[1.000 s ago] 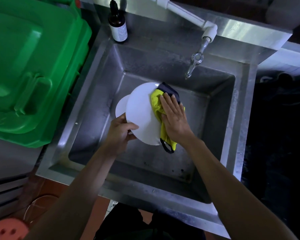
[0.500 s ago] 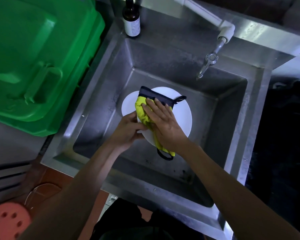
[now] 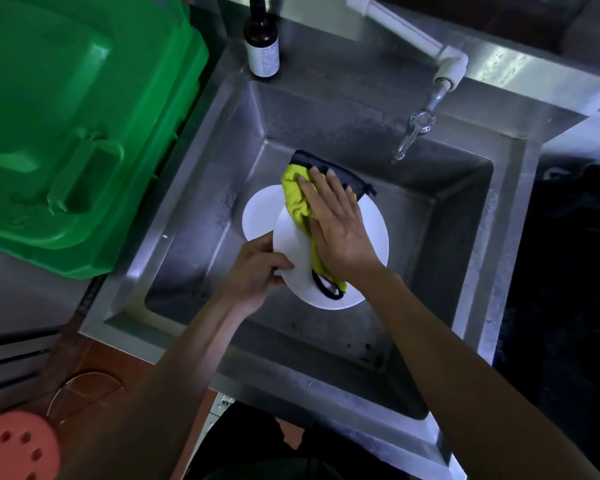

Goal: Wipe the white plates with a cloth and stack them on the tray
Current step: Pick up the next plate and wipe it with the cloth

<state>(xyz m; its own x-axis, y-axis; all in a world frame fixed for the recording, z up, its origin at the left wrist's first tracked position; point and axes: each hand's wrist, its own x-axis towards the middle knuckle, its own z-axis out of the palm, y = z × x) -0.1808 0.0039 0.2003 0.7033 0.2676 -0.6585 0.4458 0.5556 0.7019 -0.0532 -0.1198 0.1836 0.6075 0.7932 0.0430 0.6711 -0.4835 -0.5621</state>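
Observation:
Over the steel sink [image 3: 201, 174] I hold a white plate [image 3: 293, 249] tilted. My left hand [image 3: 257, 271] grips its left rim, thumb on the face. My right hand [image 3: 336, 230] lies flat with straight fingers on a yellow cloth with a dark border [image 3: 297, 195], pressing it against the plate's upper part. A second white plate [image 3: 258, 213] lies lower in the basin, partly hidden behind the held one. No tray is in view.
A tap [image 3: 414, 133] on a white pipe hangs over the basin's back right. A brown bottle [image 3: 261, 43] stands on the sink's back ledge. A large green bin lid [image 3: 66, 116] fills the left. A pink perforated stool [image 3: 18, 445] sits at lower left.
My right hand slid the cloth from the plate's right edge across to its middle, then up toward the top. The plate turned to face the camera more. My left hand kept its grip.

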